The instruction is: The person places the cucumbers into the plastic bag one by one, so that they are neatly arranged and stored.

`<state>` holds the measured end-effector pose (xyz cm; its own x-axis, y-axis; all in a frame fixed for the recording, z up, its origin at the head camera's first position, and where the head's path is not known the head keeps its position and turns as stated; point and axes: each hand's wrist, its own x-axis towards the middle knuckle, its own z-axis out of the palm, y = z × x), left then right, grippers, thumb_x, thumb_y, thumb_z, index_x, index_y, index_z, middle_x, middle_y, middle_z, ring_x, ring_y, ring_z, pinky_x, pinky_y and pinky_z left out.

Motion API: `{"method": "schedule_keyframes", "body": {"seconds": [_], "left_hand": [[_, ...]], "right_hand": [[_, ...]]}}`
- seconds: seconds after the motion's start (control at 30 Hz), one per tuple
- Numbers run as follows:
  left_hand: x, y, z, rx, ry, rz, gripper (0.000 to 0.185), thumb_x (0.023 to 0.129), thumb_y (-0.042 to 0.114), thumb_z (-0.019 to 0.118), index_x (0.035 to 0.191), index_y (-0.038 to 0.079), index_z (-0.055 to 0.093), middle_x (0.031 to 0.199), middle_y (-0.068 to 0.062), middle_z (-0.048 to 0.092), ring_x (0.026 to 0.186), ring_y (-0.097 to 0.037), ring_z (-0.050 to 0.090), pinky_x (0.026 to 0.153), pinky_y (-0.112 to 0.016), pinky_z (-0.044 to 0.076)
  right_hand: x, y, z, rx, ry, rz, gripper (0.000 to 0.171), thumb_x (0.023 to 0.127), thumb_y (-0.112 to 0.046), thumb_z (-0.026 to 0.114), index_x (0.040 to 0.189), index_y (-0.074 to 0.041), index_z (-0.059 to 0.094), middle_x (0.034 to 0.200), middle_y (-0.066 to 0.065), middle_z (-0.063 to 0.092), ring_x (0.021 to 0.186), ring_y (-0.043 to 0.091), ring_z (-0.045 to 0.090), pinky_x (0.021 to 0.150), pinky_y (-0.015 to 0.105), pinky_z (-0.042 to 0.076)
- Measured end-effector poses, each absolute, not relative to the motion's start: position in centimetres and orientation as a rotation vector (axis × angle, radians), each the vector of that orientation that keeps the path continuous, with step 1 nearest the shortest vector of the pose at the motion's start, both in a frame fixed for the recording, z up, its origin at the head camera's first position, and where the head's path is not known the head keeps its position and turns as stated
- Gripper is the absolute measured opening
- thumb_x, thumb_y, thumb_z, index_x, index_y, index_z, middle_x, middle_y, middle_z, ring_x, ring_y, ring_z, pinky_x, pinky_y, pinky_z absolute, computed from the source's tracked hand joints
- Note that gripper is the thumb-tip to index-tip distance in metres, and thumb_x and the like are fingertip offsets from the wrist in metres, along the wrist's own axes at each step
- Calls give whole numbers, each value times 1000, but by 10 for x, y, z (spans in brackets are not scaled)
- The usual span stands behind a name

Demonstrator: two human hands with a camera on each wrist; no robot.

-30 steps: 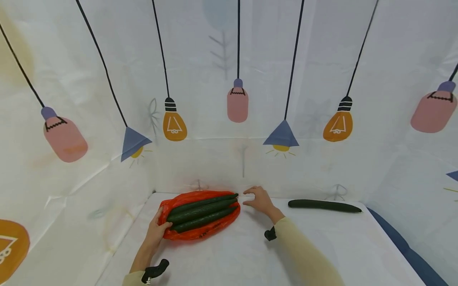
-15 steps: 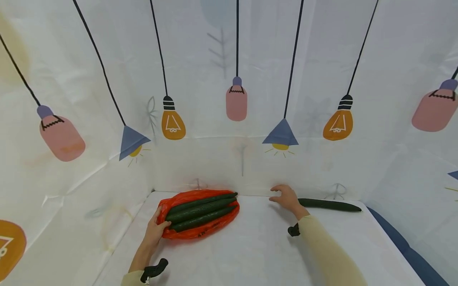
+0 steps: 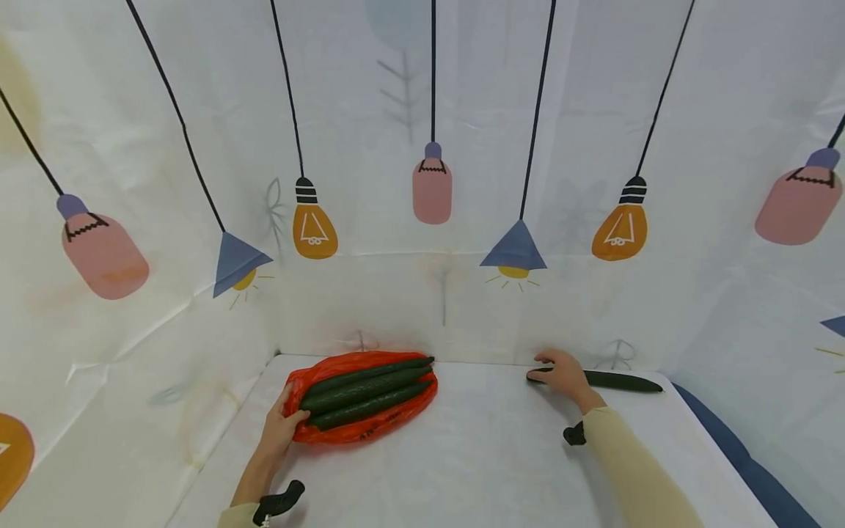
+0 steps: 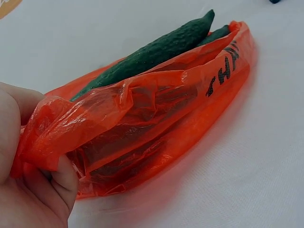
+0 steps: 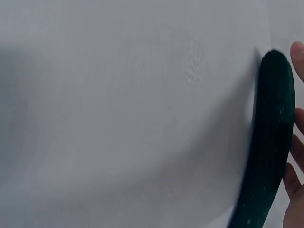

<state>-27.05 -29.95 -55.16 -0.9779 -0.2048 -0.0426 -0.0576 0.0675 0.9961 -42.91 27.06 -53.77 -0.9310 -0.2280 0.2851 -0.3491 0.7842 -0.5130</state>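
A red plastic bag (image 3: 366, 431) lies at the back left of the white table, holding three dark green cucumbers (image 3: 363, 389). My left hand (image 3: 280, 425) pinches the bag's near left end. In the left wrist view the crumpled bag (image 4: 156, 123) is bunched in that hand (image 4: 23, 190), and a cucumber (image 4: 156, 47) pokes out on top. A single cucumber (image 3: 623, 381) lies at the back right. My right hand (image 3: 564, 372) covers its left end with fingers curled over it. In the blurred right wrist view, fingertips (image 5: 297, 123) show along the far side of that cucumber (image 5: 270, 142).
The white table (image 3: 462, 469) is enclosed by cloth walls (image 3: 429, 293) printed with hanging lamps, at the back and both sides. A blue edge (image 3: 759, 469) runs along the table's right side. Small black straps sit on both wrists.
My right hand has moved right, from beside the bag's far end to the single cucumber, and now covers its left end. The left hand stays on the bag.
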Motion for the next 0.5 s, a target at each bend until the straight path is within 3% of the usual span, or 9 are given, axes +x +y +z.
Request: {"method": "schedule_keyframes", "body": {"seconds": [0.27,0.5], "left_hand": [[-270,-300,-552,315,-2211,-2053,74,84,1,48,143,22,8,145,-11,6,125,-31,14,101,-48,20],[-273,-302,-553,348,-2246,-2042,75,83,2,47,143,23,7,146,-8,5,125,-28,15,100,-45,22]], "right_hand": [[-423,301,-541,391,-2818,812,53,71,-43,68,108,-5,61,107,15,58,101,34,49,83,51,37],[-418,329,-534,341,-2867,756,59,67,-41,72,112,-4,58,111,18,55,105,38,45,85,61,23]]}}
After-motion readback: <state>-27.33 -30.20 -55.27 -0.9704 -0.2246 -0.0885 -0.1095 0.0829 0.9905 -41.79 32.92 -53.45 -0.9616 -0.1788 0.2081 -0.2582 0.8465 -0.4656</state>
